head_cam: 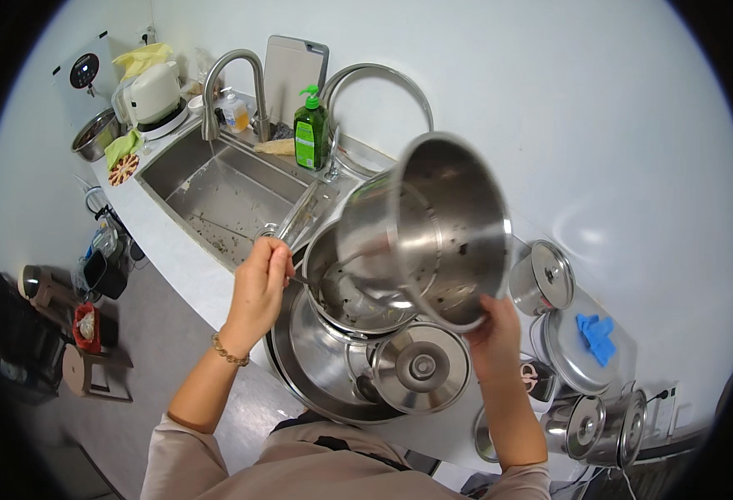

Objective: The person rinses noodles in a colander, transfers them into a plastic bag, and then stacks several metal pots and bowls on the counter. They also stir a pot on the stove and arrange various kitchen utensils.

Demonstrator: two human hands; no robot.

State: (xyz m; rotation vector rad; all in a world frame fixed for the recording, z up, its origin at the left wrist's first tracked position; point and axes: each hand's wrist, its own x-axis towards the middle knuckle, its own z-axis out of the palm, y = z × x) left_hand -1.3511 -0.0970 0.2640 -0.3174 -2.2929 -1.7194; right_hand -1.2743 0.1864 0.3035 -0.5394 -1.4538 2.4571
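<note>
My right hand (496, 337) grips the rim of a large stainless steel pot (466, 231), tilted on its side, with dark bits stuck inside. Below and left of it is another steel pot (323, 294) with dark specks inside, on top of a stack in a wide steel basin (291, 375). My left hand (263, 278) is closed at this lower pot's left side, around what looks like a thin metal handle; the far end of the held thing is unclear. A steel lid (423, 367) with a round knob lies at the stack's front.
The sink (241, 175) at the left holds scattered food bits under a curved faucet (236, 59). A green pump bottle (311, 131) stands behind it. Lidded pots (544, 278) and an oval lid with a blue cloth (596, 337) line the right. A kettle (153, 94) stands back left.
</note>
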